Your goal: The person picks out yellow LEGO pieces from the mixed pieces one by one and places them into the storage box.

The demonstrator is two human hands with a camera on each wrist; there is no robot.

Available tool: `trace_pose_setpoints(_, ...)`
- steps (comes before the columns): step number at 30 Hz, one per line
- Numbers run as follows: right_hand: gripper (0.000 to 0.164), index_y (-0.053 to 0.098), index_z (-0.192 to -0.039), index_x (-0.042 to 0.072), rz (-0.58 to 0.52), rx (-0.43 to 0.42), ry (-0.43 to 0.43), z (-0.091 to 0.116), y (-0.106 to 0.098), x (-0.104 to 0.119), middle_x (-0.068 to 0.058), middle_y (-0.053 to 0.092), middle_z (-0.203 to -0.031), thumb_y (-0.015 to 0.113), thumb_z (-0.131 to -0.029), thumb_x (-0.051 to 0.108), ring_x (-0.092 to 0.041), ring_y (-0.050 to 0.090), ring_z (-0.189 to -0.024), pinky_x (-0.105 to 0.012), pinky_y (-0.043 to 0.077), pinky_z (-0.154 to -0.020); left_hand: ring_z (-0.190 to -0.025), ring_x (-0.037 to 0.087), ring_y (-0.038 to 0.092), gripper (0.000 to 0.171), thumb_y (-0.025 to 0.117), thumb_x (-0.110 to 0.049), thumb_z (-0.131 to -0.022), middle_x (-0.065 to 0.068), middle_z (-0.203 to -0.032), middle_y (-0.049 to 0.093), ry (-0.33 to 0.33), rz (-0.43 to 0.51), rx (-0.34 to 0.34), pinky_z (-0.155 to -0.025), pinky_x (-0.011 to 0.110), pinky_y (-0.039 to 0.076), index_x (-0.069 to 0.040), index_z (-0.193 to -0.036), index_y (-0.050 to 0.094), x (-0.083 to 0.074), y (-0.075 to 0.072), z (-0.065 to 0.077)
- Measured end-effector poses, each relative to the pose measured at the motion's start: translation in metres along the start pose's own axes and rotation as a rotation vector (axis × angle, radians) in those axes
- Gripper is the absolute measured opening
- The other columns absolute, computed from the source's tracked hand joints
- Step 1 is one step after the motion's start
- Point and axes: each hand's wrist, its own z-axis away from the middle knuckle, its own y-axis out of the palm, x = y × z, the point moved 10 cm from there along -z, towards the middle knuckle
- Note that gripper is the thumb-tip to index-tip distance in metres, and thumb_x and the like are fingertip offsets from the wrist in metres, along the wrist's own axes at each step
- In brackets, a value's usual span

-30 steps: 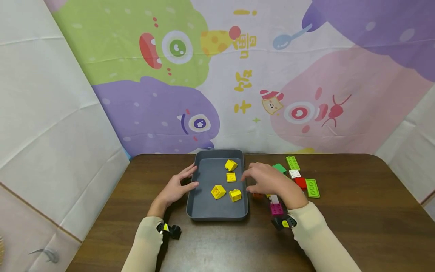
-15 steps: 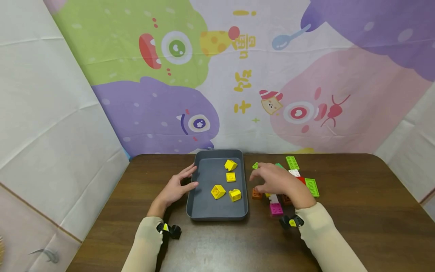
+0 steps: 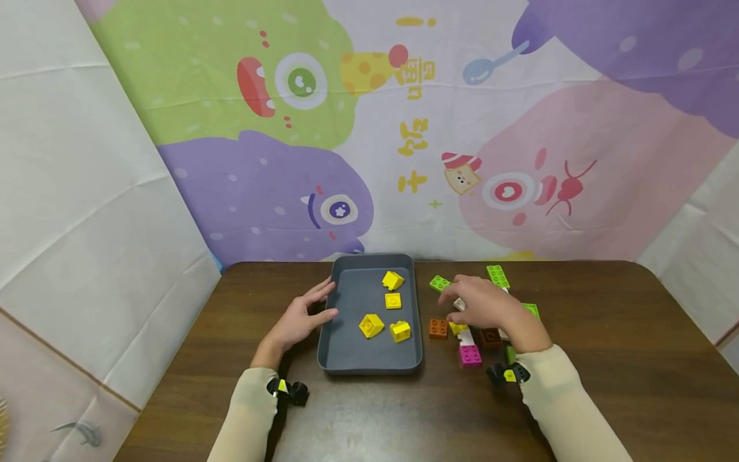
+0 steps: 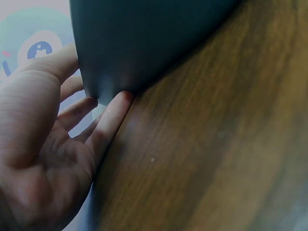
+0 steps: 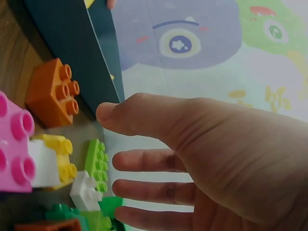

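Note:
A dark grey tray (image 3: 349, 298) lies on the table with several yellow bricks (image 3: 371, 326) spread inside it. My left hand (image 3: 297, 319) rests against the tray's left side, and in the left wrist view its fingertips touch the outer wall. To the right of the tray, my right hand (image 3: 485, 305) hovers over loose toy bricks with its fingers extended and nothing held. Below it the right wrist view has an orange brick (image 5: 45, 94), a pink brick (image 5: 12, 149), a white brick (image 5: 84, 190) and a lime brick (image 5: 94, 163). Some bricks are hidden under the hand.
Near the back edge of the wooden table (image 3: 369, 423) lies another lime brick (image 3: 497, 276). A brown brick (image 3: 491, 337) sits beneath my right wrist. Behind the table hangs a cloth (image 3: 416, 224) printed with cartoon figures.
My right hand has moved rightward from the tray's right rim to over the loose bricks, uncovering the lime and orange ones. The left hand and tray stay put.

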Motion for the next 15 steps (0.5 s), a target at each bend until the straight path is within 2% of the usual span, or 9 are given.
trace_pose_setpoints(1,0.029,0.084,-0.126,0.015,-0.006,0.0,0.01,0.001,-0.001,-0.002,-0.014,0.076,-0.127,0.089,-0.097,0.018,-0.033,0.071,-0.113,-0.056,0.063,-0.103,-0.153,0.047,0.056,0.079,0.077,-0.048,-0.107,0.007,-0.187,0.035,0.024,-0.006,-0.001,-0.127,0.063,0.048,-0.016,-0.173,0.047,0.006,0.0,-0.002)
trace_pose_setpoints(5,0.031,0.084,-0.127,0.014,-0.025,-0.008,0.038,0.004,-0.004,-0.009,-0.017,0.075,-0.13,0.089,-0.096,0.018,-0.033,0.07,-0.114,-0.059,0.063,-0.105,-0.154,0.049,0.054,0.079,0.077,-0.049,-0.107,0.008,-0.188,0.033,0.024,0.02,0.009,-0.128,0.065,0.046,-0.016,-0.173,0.047,0.005,0.001,-0.002)
trace_pose_setpoints(7,0.031,0.084,-0.126,0.013,-0.028,-0.012,0.039,0.005,-0.005,-0.011,-0.018,0.074,-0.13,0.09,-0.096,0.018,-0.033,0.07,-0.114,-0.06,0.063,-0.106,-0.152,0.047,0.056,0.078,0.076,-0.046,-0.108,0.008,-0.187,0.034,0.031,0.003,0.002,-0.127,0.061,0.049,-0.015,-0.173,0.047,0.009,0.0,-0.003)
trace_pose_setpoints(8,0.031,0.084,-0.126,0.013,-0.027,-0.012,0.037,0.004,-0.005,-0.011,-0.017,0.074,-0.129,0.089,-0.096,0.017,-0.032,0.07,-0.113,-0.059,0.063,-0.106,-0.152,0.048,0.056,0.078,0.076,-0.047,-0.108,0.01,-0.187,0.035,0.013,-0.012,-0.002,-0.127,0.062,0.048,-0.014,-0.172,0.048,0.003,-0.001,-0.001)
trace_pose_setpoints(11,0.028,0.085,-0.123,0.013,-0.018,-0.008,0.013,0.003,-0.003,-0.008,-0.014,0.075,-0.125,0.09,-0.096,0.017,-0.031,0.071,-0.111,-0.057,0.064,-0.104,-0.153,0.049,0.055,0.077,0.076,-0.041,-0.109,0.011,-0.187,0.034,-0.005,-0.012,-0.001,-0.127,0.062,0.048,-0.011,-0.173,0.046,0.002,-0.001,-0.001)
trace_pose_setpoints(15,0.021,0.087,-0.116,0.014,0.007,-0.002,-0.034,0.001,0.0,-0.004,-0.009,0.074,-0.115,0.09,-0.096,0.015,-0.027,0.07,-0.106,-0.051,0.064,-0.098,-0.16,0.054,0.046,0.077,0.077,-0.029,-0.109,0.014,-0.189,0.027,-0.059,0.048,0.019,-0.131,0.072,0.038,-0.007,-0.174,0.042,-0.008,0.002,0.002)
